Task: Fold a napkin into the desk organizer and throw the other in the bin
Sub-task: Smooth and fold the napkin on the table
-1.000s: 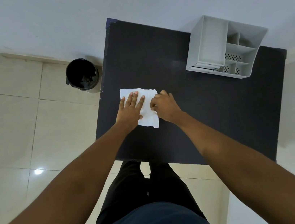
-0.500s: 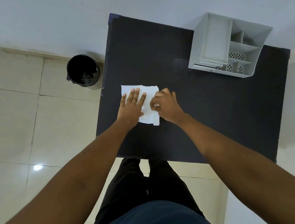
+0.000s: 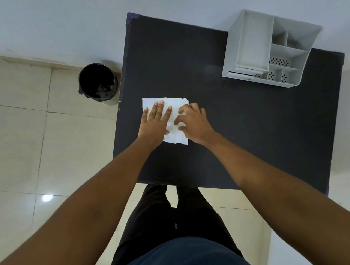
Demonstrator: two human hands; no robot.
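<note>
A white napkin (image 3: 173,104) lies flat on the dark table (image 3: 236,128), near its left edge. My left hand (image 3: 156,123) rests palm down on the napkin's left half, fingers spread. My right hand (image 3: 192,121) sits at the napkin's right edge with its fingers curled onto the paper; whether it pinches the edge I cannot tell. The white desk organizer (image 3: 270,49) stands at the table's far right corner with several compartments. A black-lined bin (image 3: 97,82) stands on the floor left of the table. Only one napkin is in view.
A pale wall runs behind the table and the bin. Beige floor tiles (image 3: 24,142) stretch to the left. My legs stand at the table's near edge. Dark bare tabletop lies between the napkin and the organizer.
My right hand's fingers have crept a little leftward over the napkin's right edge. The left hand stays pressed flat. The view has shifted slightly.
</note>
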